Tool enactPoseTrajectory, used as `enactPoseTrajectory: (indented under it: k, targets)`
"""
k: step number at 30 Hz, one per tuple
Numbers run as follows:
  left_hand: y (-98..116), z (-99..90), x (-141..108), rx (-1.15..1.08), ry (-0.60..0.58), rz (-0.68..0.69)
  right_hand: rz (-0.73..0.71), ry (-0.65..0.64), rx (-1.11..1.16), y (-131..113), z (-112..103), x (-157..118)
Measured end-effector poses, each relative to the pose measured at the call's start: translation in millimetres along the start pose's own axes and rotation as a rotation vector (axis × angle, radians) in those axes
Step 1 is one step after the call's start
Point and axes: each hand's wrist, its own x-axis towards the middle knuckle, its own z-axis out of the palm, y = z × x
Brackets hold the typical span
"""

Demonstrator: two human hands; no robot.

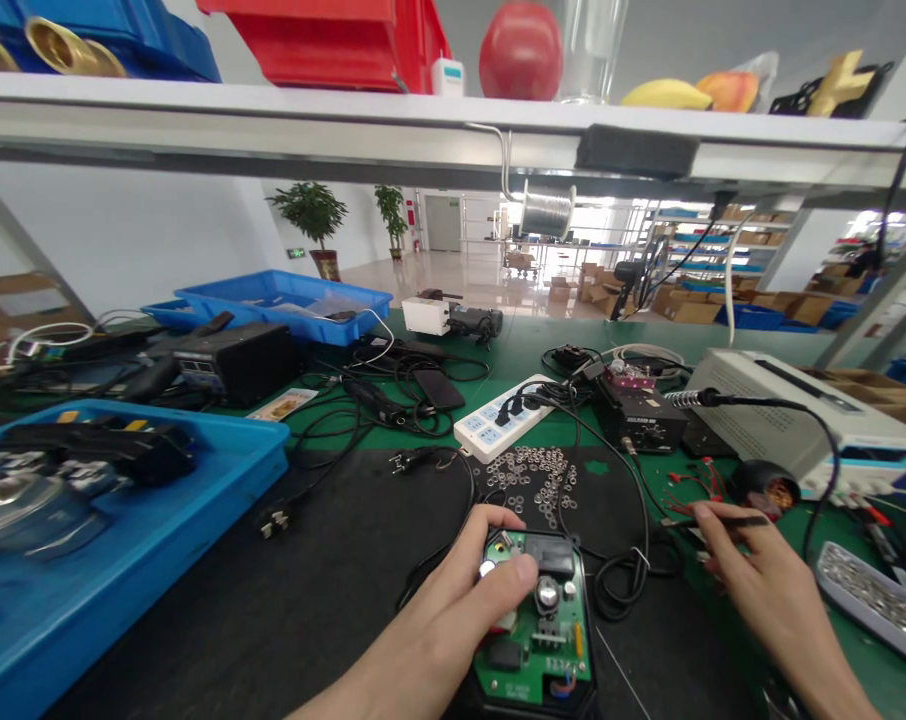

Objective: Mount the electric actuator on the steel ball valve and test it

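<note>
My left hand (468, 610) grips the upper left side of a green circuit board (524, 655) set in a black housing, its thumb resting on the components. Off to the right, my right hand (760, 580) is closed around a thin dark tool (734, 522), beside some red wires (704, 482). A thin strand of wire (622, 672) lies just right of the housing. Many small metal nuts (539, 478) are scattered on the black mat (333, 570) beyond the board.
A blue tray (220, 500) with metal parts stands at the left. Behind the nuts are a white power strip (502, 420), cables and a black soldering station (640, 420). A bench instrument (805, 410) and a tray of small metal parts (877, 600) sit right. A shelf (393, 125) spans overhead.
</note>
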Motion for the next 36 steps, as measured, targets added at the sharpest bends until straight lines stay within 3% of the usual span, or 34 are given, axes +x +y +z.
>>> enactPoseTrajectory:
  k: [6,13,36]
  targets:
    - [0.9,2.9,3.7,-0.089,-0.075,0.004,-0.006,0.000,-0.015,2.9,1.3,-0.3]
    - [-9.9,6.5,5.7,0.066,-0.047,0.054,-0.023,-0.017,-0.033,7.3,2.7,1.5]
    - [-24.0,20.8,-12.9,0.193,0.136,0.112,0.027,-0.006,0.013,10.2,0.0,4.2]
